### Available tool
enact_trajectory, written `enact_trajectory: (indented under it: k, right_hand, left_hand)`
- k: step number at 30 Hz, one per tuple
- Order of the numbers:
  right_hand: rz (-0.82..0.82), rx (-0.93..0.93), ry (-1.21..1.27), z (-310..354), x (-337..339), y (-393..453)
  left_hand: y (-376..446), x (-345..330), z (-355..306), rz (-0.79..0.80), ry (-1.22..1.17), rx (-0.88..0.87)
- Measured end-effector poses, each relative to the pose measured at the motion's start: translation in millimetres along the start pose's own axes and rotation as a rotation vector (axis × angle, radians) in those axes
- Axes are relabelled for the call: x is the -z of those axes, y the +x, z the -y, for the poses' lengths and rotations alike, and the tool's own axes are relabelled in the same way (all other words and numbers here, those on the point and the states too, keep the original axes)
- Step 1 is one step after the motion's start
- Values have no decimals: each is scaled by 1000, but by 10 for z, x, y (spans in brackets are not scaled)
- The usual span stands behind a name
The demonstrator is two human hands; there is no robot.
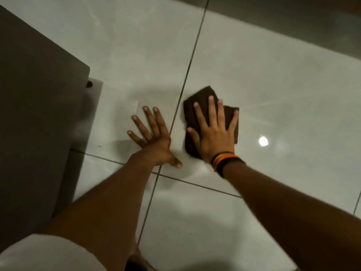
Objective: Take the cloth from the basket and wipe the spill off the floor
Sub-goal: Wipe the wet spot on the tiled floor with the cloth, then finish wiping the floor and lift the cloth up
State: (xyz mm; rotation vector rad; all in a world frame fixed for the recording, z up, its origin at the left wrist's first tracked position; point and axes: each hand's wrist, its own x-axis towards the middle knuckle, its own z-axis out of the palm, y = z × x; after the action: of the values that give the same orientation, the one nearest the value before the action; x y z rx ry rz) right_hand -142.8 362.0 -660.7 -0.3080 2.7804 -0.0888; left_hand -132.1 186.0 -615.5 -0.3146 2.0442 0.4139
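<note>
You're into the wiping step now: your right hand (214,133) lies flat on the cloth (203,102), fingers (211,112) spread wide and pressing it down onto the floor (273,85), not pinching it. The cloth sits just right of the dark grout line (190,65), on the glossy pale tile, with your palm covering most of it. Your left hand (154,139) is planted bare on the neighbouring tile, fingers fanned out, carrying nothing, and it looks like a brace for your weight. The basket is out of view.

The cloth is dark brown, folded into a thick pad, soft and fuzzy at its edges, with corners poking out past your fingertips. I can't make out a clear puddle; the tile shines all over, with a bright lamp glare to the right, so wet and dry are hard to tell apart. Next, I'd judge, keep the palm pressure even and sweep the pad across the patch, then check the sheen.
</note>
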Motion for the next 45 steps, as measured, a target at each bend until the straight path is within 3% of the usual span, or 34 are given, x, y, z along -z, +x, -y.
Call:
enact_trajectory:
  k: [5, 7, 11, 14, 16, 19, 22, 26, 28, 32, 35, 41, 45]
  right_hand:
    - [21, -414, 93, -639, 46, -294]
    - [74, -458, 98, -540, 18, -728]
    - [216, -155, 113, 62, -12, -1142]
    - [192, 44, 152, 159, 121, -504]
    - [164, 41, 122, -9, 264, 44]
    - [129, -243, 187, -370, 499, 424]
    - [60, -591, 350, -596, 575, 73]
    - [107, -1185, 979, -604, 565, -734]
    - [229, -1378, 1335, -482, 649, -1006]
    - [451, -1222, 1552, -157, 1167, -1299]
    - [611, -1022, 1700, 68, 1892, -1425]
    - [705, -701, 1723, 527, 3581, -1403]
    - [751, -498, 1590, 1048, 4684, -1287]
  left_hand:
    - [-9, -3, 13, -8, 20, 2]
    - [-4, -3, 10, -8, 25, 3]
    - [13, -24, 23, -20, 43, -6]
    - [46, -73, 31, -46, 37, -6]
    - [74, -108, 44, -68, 26, -16]
    - [77, -128, 80, -114, 33, -16]
    - [-79, -172, 100, -222, 33, -1]
    - [-562, -508, -45, -404, -201, -88]
    - [-842, -609, -204, -324, -508, -56]
    - [-1348, -470, -347, 66, -904, 84]
    - [-1783, -105, -244, 210, -1060, 93]
    - [-2973, 1103, -84, 69, -1257, -9]
    - [-3855, 1983, 113, -168, -1358, -34]
